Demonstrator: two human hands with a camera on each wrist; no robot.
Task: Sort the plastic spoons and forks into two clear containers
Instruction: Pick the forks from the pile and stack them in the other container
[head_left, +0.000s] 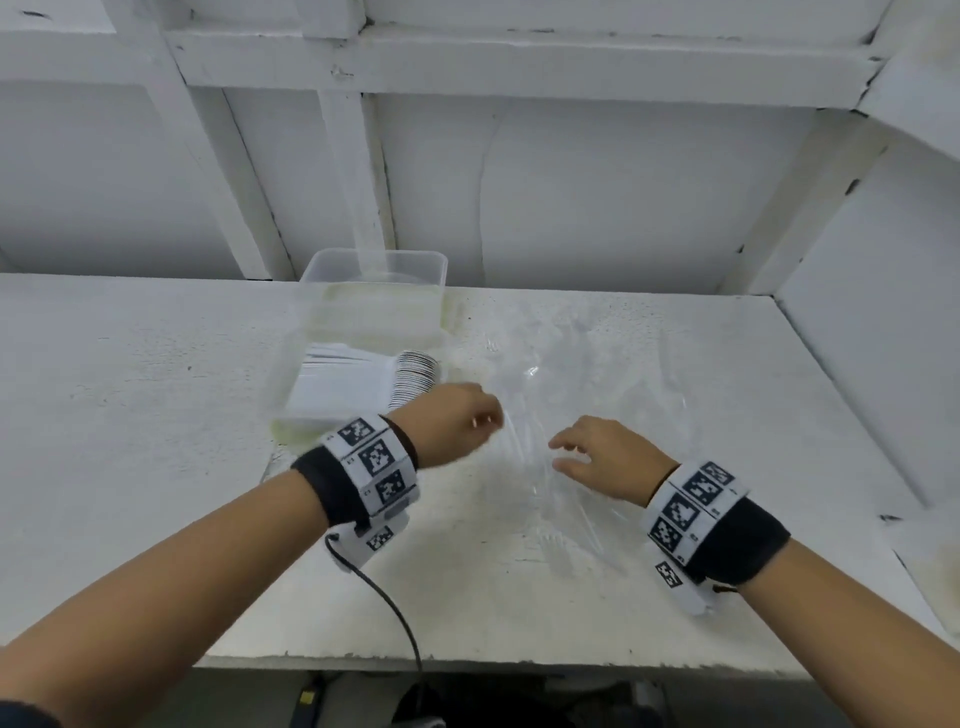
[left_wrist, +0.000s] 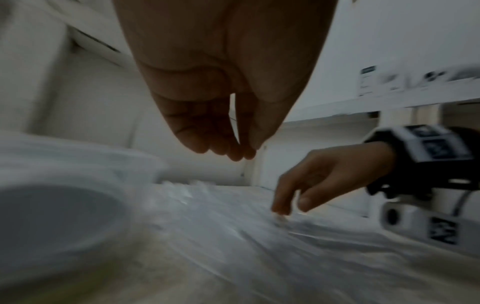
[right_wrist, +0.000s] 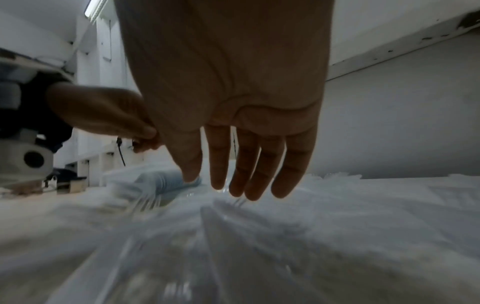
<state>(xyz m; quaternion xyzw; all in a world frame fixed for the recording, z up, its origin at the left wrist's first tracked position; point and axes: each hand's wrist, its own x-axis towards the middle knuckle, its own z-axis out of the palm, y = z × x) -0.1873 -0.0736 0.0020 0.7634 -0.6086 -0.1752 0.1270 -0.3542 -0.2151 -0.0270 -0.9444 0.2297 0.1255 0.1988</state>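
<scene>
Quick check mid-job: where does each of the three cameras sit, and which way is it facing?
Head: above, facing down at the table; both forearms show.
Left wrist: under the left hand, facing toward the right hand.
Right wrist: under the right hand, facing toward the left hand.
Shared: all show both hands over the clear cutlery pile.

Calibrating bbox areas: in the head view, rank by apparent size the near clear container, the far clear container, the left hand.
1. near clear container, the one holding stacked white spoons
2. far clear container, though greater distance shrinks it
3. left hand
</scene>
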